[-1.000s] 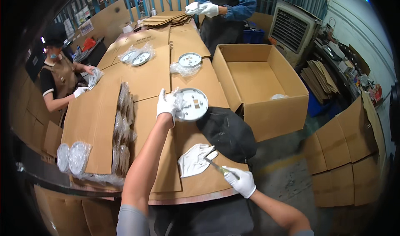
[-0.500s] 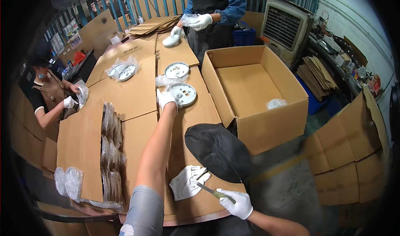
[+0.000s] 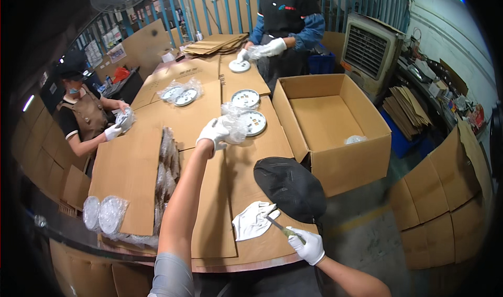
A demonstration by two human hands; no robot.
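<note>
My left hand (image 3: 214, 133), in a white glove, pinches the edge of a clear plastic bag (image 3: 236, 129) above the cardboard-covered table. The bag partly overlaps a round pale-grey disc (image 3: 257, 123) with small holes and cutouts. Just beyond lies a second similar disc (image 3: 245, 98). My right hand (image 3: 310, 246), also gloved, is closed round the green handle of a narrow-bladed tool (image 3: 283, 229) at the table's near edge. The blade points up-left toward a loose white glove (image 3: 253, 221) lying flat. Past that glove rests a black mesh item (image 3: 291, 189).
A large open carton (image 3: 351, 158) stands to the right with a wrapped disc (image 3: 355, 139) inside. Bagged discs (image 3: 183, 94) lie farther left. Wrapped discs are stacked beside a cardboard sheet (image 3: 128, 179) at near left. Two co-workers (image 3: 285, 19) handle similar pieces across the table.
My left hand has come off the nearer disc and moved toward me, drawing the plastic with it. My right hand still grips the tool. The view has shifted slightly.
</note>
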